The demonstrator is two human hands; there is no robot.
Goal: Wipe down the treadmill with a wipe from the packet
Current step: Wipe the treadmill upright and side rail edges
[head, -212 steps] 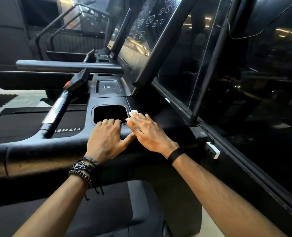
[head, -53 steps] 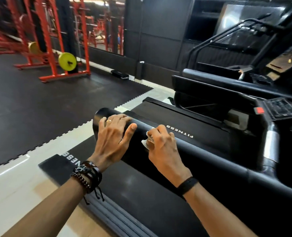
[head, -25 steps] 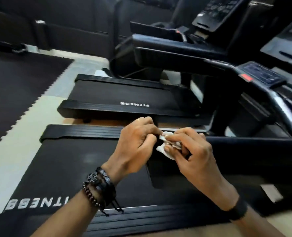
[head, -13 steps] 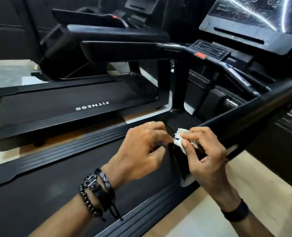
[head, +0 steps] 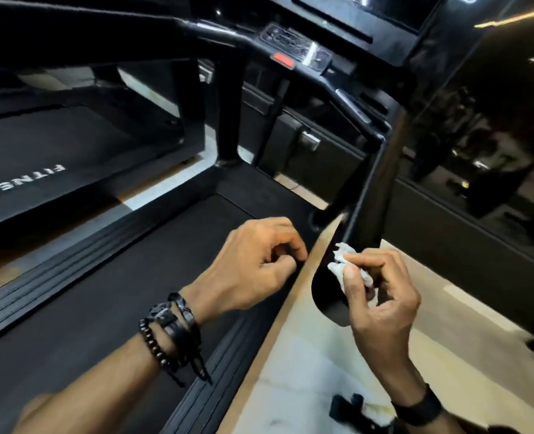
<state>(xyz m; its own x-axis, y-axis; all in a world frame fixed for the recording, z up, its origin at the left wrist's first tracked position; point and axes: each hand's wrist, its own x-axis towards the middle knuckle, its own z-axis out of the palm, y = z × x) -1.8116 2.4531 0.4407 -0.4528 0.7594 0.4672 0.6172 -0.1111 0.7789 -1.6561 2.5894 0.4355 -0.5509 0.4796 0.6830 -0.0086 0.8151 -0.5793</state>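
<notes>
Dark glass panelling [head: 484, 170] fills the right side of the gym, and pale floor [head: 306, 355] runs beneath me between it and the machine. My treadmill [head: 109, 292] takes up most of the view: its black belt stretches out under my left arm, ribbed side rails flank it, and two uprights rise to a console [head: 293, 48] with a red button. A second treadmill [head: 40, 158] sits just beside mine on the left, the word FITNESS printed on its deck.

Nearest to me, the right handrail [head: 369, 189] slants down from the console, and its rounded black end sits just in front of my right hand.

My left hand [head: 253, 264] hangs over the belt near the right side rail, its fingers loosely curled with thumb and fingertips close together; it holds nothing that I can see. Black beaded and leather bracelets [head: 171, 330] wrap that wrist.

My right hand [head: 381, 292] is closed around the wipe [head: 345, 267], thumb and fingers pinching the crumpled white wad, which touches the handrail's end. A black band [head: 419, 405] circles that wrist.

Low on the floor by my right forearm lies something small, dark and pale [head: 362, 408]; I cannot tell what it is.
</notes>
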